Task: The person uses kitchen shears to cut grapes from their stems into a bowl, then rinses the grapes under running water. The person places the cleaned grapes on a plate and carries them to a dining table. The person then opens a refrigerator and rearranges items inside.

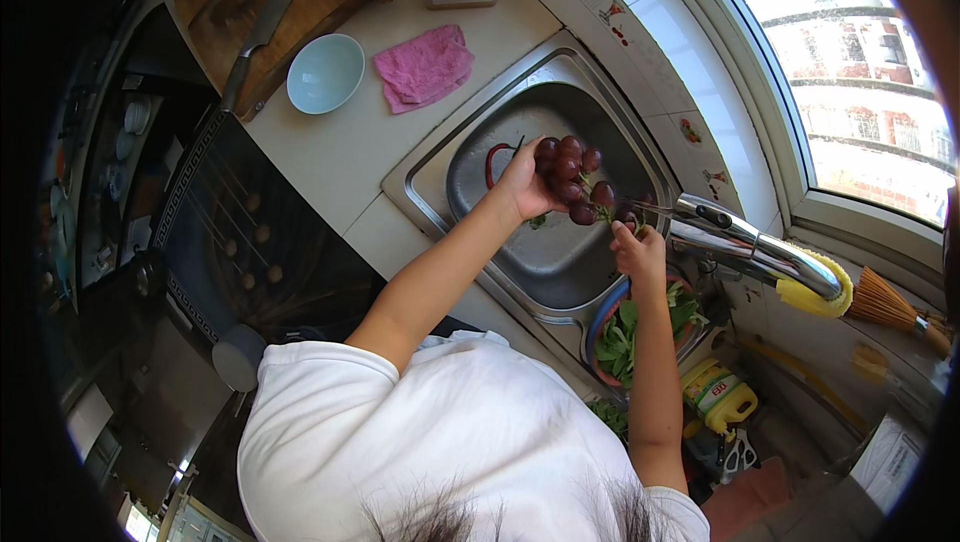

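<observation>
A bunch of dark red grapes is held over the stainless steel sink. My left hand supports the grapes from the left side, its fingers partly hidden by them. The stem end is pinched by my right hand, just below the chrome faucet. Water seems to run from the spout onto the grapes. A red chili pepper lies in the sink beyond my left wrist, and a bit of green leaf shows under the bunch.
Leafy greens fill a basin beside the sink. Left of the sink are a pink cloth, a pale bowl and a cleaver on a wooden cutting board. A yellow jug and scissors stand at the lower right.
</observation>
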The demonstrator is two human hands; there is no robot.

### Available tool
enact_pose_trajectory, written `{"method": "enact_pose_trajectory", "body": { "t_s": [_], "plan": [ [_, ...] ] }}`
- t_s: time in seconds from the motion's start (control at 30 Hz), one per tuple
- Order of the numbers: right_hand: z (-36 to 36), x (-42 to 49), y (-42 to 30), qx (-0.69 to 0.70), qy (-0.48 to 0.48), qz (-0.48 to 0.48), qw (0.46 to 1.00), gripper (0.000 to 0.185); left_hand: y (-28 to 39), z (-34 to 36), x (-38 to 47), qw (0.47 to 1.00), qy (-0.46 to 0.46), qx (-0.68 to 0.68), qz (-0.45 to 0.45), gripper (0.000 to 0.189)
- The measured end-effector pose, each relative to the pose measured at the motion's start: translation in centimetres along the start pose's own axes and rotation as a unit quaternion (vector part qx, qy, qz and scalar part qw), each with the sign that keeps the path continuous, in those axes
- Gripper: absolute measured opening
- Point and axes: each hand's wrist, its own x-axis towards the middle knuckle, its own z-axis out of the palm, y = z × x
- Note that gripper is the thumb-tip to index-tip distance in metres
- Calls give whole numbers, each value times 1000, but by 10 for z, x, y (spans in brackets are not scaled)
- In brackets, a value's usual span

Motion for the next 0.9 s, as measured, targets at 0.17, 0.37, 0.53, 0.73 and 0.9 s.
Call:
{"method": "enact_pose_trajectory", "body": {
  "t_s": [0.17,0.37,0.53,0.73,0.9],
  "plan": [
    [7,-6,-8,-332,145,-367,857,37,0,29,-17,998,63,15,-2,38],
    [0,11,-24,-322,-88,-256,907,20,16,7,-14,996,35,79,0,39],
    [1,18,-20,-257,-177,-247,917,15,16,-2,-13,995,-16,76,60,34],
    [-12,4,-14,-127,-171,-182,960,25,9,4,-17,962,40,213,165,29],
    [-20,-19,-19,53,-181,-91,978,32,-1,27,-29,920,10,365,142,30]
  ]
}}
